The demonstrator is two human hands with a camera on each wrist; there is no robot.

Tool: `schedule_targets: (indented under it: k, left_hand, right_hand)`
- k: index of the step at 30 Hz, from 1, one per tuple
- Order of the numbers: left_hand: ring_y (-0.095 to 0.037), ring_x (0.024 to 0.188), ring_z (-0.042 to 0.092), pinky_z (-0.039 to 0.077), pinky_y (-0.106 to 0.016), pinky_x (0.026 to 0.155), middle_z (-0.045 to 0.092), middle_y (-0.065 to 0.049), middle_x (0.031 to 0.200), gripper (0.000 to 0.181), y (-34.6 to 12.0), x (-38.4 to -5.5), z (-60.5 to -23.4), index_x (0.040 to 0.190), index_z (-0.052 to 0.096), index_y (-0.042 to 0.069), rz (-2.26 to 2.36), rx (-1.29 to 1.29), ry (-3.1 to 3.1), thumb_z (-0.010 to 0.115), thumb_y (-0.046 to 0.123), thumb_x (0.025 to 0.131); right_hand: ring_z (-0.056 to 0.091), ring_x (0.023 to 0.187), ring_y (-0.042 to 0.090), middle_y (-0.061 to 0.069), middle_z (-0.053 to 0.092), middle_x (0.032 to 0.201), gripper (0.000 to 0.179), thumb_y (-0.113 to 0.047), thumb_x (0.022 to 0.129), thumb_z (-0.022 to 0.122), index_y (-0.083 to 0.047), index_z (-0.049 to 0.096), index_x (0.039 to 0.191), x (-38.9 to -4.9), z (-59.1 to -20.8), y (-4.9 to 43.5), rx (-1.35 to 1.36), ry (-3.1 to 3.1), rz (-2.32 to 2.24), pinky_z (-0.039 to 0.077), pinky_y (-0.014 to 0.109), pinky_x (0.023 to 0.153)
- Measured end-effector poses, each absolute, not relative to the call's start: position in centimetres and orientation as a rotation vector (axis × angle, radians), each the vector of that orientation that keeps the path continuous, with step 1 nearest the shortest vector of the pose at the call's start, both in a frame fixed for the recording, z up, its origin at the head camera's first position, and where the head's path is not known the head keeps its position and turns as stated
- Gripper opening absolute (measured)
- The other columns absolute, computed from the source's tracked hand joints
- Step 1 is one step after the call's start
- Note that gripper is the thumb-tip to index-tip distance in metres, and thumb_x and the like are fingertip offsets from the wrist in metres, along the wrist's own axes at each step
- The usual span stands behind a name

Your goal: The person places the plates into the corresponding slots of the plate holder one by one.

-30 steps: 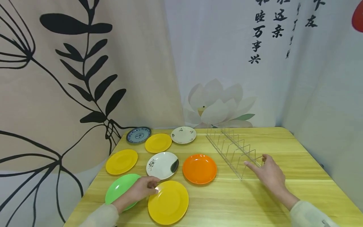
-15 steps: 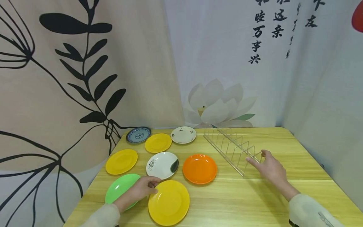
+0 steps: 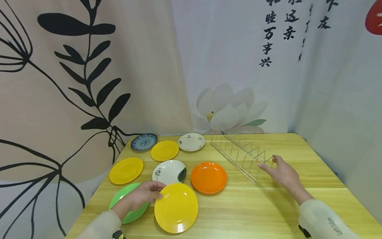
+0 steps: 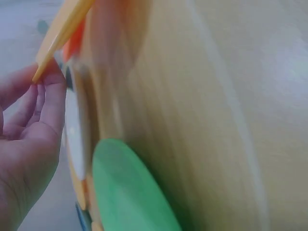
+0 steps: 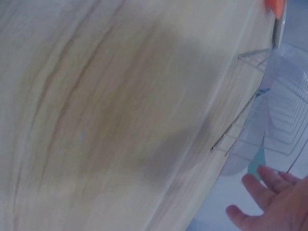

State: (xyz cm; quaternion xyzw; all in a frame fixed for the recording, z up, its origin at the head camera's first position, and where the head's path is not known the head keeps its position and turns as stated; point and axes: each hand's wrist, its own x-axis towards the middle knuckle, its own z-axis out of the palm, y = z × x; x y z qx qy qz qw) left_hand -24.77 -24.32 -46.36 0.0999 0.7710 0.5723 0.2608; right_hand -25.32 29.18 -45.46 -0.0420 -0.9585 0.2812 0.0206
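Note:
My left hand (image 3: 140, 198) pinches the left rim of a yellow plate (image 3: 176, 208) between thumb and fingers. In the left wrist view that yellow plate (image 4: 62, 31) is tilted and raised off the table. My right hand (image 3: 283, 175) is at the near end of a metal wire dish rack (image 3: 232, 162), with thumb and forefinger on either side of its end wire. The right wrist view shows the fingertips beside the thin wires; their exact contact is hard to see. Under my left forearm lies a green plate (image 3: 135, 214), partly covered.
An orange plate (image 3: 209, 177) and a white patterned plate (image 3: 168, 171) lie mid-table. Farther back are two more yellow plates, a blue patterned plate (image 3: 144, 142) and a white floral plate (image 3: 191, 142). Printed curtains border the wooden table (image 3: 247, 212).
The yellow plate has gone from lying flat to being lifted and tilted by my left hand. With my right hand on it, the dish rack has shifted slightly left and away.

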Motion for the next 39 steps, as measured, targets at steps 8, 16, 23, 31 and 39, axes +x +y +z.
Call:
schedule_targets:
  k: [8, 16, 23, 31, 39]
  left_hand:
    - [-0.021, 0.096, 0.063, 0.056, -0.039, 0.085, 0.063, -0.011, 0.111, 0.041, -23.5, -26.1, -44.8, 0.129, 0.051, -0.007, 1.657, 0.285, 2.066, 0.065, 0.006, 0.092]
    - [-0.026, 0.100, 0.067, 0.057, -0.039, 0.088, 0.064, -0.017, 0.121, 0.041, -19.5, -28.3, -43.2, 0.133, 0.049, -0.006, 1.814, 0.188, 2.166, 0.061, 0.002, 0.094]
    - [-0.024, 0.097, 0.068, 0.058, -0.036, 0.082, 0.067, -0.015, 0.117, 0.036, -13.6, -30.8, -41.6, 0.128, 0.059, -0.001, 2.011, 0.061, 2.227, 0.064, -0.001, 0.092]
    - [-0.023, 0.092, 0.069, 0.059, -0.034, 0.079, 0.067, -0.015, 0.113, 0.035, -8.1, -32.2, -40.1, 0.127, 0.061, 0.002, 2.150, 0.079, 2.245, 0.065, -0.002, 0.092]
    - [-0.024, 0.094, 0.068, 0.059, -0.033, 0.079, 0.068, -0.015, 0.110, 0.035, -3.6, -33.0, -39.8, 0.126, 0.061, 0.000, 2.297, 0.077, 2.257, 0.064, -0.005, 0.091]
  right_hand:
    - [0.034, 0.130, 0.058, 0.032, 0.030, 0.153, 0.107, -0.074, 0.090, 0.047, 0.005, 0.014, 0.154, -25.8, -45.9, 30.0, -0.091, -2.982, 0.984, 0.034, 0.073, 0.097]
    - [0.036, 0.130, 0.057, 0.030, 0.031, 0.153, 0.106, -0.072, 0.090, 0.048, 0.004, 0.013, 0.155, -25.8, -45.9, 29.9, -0.089, -2.968, 1.010, 0.034, 0.073, 0.097]
    - [0.036, 0.130, 0.057, 0.030, 0.031, 0.153, 0.106, -0.074, 0.090, 0.047, 0.003, 0.014, 0.155, -25.8, -46.0, 30.0, -0.102, -2.972, 1.007, 0.033, 0.073, 0.098]
    - [0.036, 0.130, 0.057, 0.030, 0.031, 0.153, 0.109, -0.077, 0.088, 0.046, 0.003, 0.014, 0.155, -25.7, -45.8, 29.8, -0.101, -2.967, 1.006, 0.033, 0.072, 0.099]
    - [0.038, 0.129, 0.057, 0.030, 0.031, 0.153, 0.108, -0.076, 0.088, 0.046, 0.003, 0.015, 0.155, -25.8, -45.9, 30.0, -0.108, -2.969, 0.995, 0.033, 0.072, 0.099]
